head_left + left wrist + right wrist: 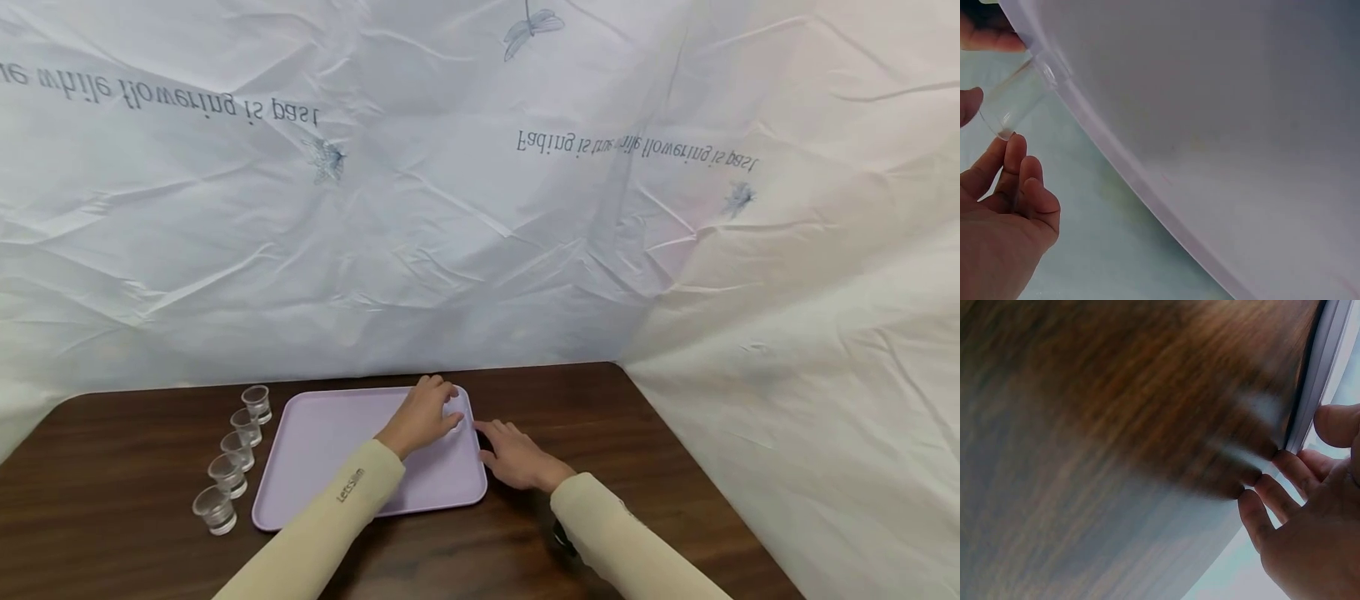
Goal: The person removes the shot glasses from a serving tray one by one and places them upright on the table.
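Observation:
A small clear plastic cup [1013,103] stands on the right side of the lilac tray [330,425], close to its edge. My left hand [423,414] reaches over the tray and holds this cup near the rim, thumb on one side and fingers on the other. In the left wrist view the left hand [1007,212] shows with its other fingers curled loosely. Beside the tray's right edge, my right hand [517,456] rests on the table with extended fingers. Its index fingertip touches the tray's outer side in the right wrist view, where the thumb [1338,425] is spread apart.
Several clear cups, such as the nearest one [215,510], stand in a slanting row left of the tray. All sit on a dark brown wooden table [630,467]. A white printed cloth [420,208] hangs behind the table and along its right side.

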Tool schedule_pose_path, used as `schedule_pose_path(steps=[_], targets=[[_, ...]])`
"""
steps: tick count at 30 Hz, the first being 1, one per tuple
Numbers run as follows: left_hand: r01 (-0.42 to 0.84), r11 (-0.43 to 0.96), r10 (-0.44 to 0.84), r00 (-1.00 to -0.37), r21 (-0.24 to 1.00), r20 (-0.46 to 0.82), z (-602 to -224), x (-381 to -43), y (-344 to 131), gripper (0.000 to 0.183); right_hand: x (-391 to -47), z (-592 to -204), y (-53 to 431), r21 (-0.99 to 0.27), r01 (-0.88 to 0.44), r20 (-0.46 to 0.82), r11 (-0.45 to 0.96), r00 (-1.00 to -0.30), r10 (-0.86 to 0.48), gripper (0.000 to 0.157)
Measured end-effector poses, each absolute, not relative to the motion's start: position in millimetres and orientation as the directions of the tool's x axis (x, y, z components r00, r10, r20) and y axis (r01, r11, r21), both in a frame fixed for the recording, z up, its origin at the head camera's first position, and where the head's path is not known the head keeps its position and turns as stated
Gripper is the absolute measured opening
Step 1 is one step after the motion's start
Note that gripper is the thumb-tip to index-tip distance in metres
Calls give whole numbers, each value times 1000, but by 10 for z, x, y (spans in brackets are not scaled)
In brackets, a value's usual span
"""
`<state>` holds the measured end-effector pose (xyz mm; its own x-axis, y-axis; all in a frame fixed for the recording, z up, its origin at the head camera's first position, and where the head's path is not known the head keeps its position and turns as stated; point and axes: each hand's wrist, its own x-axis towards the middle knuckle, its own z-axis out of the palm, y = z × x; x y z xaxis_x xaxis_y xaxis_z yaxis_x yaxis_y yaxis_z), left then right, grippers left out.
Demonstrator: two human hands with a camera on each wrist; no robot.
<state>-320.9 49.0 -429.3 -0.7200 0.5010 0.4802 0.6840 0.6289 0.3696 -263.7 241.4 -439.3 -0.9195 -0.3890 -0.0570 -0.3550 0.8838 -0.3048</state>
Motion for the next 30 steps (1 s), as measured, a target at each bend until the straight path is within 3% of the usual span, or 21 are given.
schedule_pose_path(steps=[12, 30], targets=[[695, 636, 505, -704, 336, 500, -4201, -3154, 412, 25, -2637, -4399, 2406, -294, -360, -50, 886, -919, -390, 47], [633, 688, 477, -763, 354, 436, -4021, -2806, -252, 25, -2592, -4401, 2427, -344, -391, -21, 854, -906, -424, 47]])
